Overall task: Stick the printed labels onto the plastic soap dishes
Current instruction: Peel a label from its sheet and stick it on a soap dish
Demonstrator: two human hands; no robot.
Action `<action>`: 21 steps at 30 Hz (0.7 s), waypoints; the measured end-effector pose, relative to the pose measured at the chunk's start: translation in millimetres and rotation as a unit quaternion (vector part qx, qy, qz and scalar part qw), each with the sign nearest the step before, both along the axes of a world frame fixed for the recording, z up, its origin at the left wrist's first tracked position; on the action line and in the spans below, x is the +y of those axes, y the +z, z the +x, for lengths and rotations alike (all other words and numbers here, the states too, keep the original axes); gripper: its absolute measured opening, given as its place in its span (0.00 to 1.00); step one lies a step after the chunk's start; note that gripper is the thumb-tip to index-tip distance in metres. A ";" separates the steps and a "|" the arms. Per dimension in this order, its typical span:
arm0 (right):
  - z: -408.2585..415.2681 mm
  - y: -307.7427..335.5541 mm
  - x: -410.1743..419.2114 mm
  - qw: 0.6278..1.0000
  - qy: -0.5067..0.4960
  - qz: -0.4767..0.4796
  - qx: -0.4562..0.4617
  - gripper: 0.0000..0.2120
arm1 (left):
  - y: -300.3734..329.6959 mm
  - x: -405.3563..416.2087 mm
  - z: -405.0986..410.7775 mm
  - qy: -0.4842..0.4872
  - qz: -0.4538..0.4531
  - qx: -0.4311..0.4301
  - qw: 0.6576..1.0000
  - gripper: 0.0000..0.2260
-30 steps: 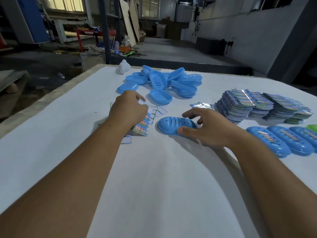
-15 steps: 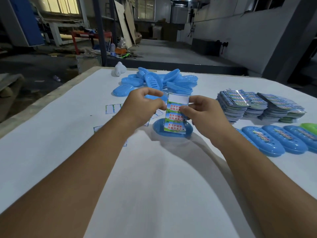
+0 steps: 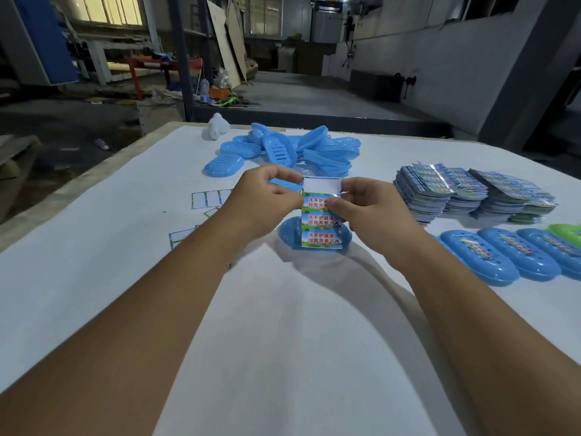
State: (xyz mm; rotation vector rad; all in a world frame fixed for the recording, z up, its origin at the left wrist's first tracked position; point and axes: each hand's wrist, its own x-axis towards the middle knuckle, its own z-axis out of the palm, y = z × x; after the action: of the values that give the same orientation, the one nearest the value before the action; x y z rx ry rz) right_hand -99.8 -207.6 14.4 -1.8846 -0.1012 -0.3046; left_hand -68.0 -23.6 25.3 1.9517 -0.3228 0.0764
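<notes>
Most of the job was still ahead of you, judging by the worktop (image 3: 283, 309): a loose heap of unlabelled blue dishes (image 3: 283, 149) lay at its far side, and thick stacks of printed label sheets (image 3: 465, 190) sat untouched to your right. Just in front of those stacks, at the right edge, ran the finished row of labelled dishes (image 3: 503, 253), at least three blue ones, with a green dish (image 3: 566, 231) partly cut off by the frame. A few spent backing strips (image 3: 207, 199) lay to your left. One blue dish (image 3: 289, 231) waited directly under your hands, bare as far as could be seen. Above it you held the label strip (image 3: 321, 228) upright; its top panel was already blank, three printed labels remained. Your left hand (image 3: 264, 202) pinched the strip's upper left edge, while your right hand (image 3: 374, 212) pinched the right edge, apparently peeling a label free.
</notes>
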 end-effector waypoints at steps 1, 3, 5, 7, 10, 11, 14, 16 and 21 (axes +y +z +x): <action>0.3 -0.3 -0.4 1.000 0.000 0.002 0.001 0.09 | 0.3 -0.1 0.0 0.000 0.000 0.001 1.000 0.09; 0.1 0.3 -1.1 1.000 -0.005 0.005 0.001 0.09 | 1.4 -0.4 -0.4 -0.003 -0.004 0.001 1.000 0.09; 0.3 0.7 -1.9 1.000 -0.011 0.006 0.004 0.08 | 2.3 -1.0 -1.1 -0.004 -0.008 0.002 1.000 0.09; 0.7 0.5 -2.8 1.000 -0.015 0.006 0.008 0.07 | 2.7 -1.4 -1.8 -0.005 -0.007 0.001 1.000 0.10; 1.0 1.4 -3.5 1.000 -0.017 0.010 0.017 0.07 | 2.7 -1.3 -2.4 -0.007 -0.007 0.002 1.000 0.11; 1.0 1.3 -3.6 1.000 -0.017 0.011 0.018 0.07 | 2.5 -1.2 -2.6 -0.008 -0.007 0.002 1.000 0.11; 2.0 -1.8 -3.3 0.998 -0.060 -0.023 -0.001 0.10 | 1.9 -0.7 -4.0 -0.013 -0.017 0.001 1.000 0.11; 3.2 -5.7 -3.3 0.990 -0.116 -0.081 -0.025 0.14 | 0.8 -0.7 -5.2 -0.018 -0.031 0.000 0.999 0.12; 3.1 -10.8 4.5 0.994 -0.081 -0.067 -0.015 0.09 | -5.0 -8.5 -5.6 -0.023 -0.013 0.001 1.000 0.10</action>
State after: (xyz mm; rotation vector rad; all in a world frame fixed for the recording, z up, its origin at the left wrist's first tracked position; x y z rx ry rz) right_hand -96.7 -203.1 3.5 -2.0260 0.0124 -0.4464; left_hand -73.6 -32.1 20.4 1.9176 -0.3635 0.0495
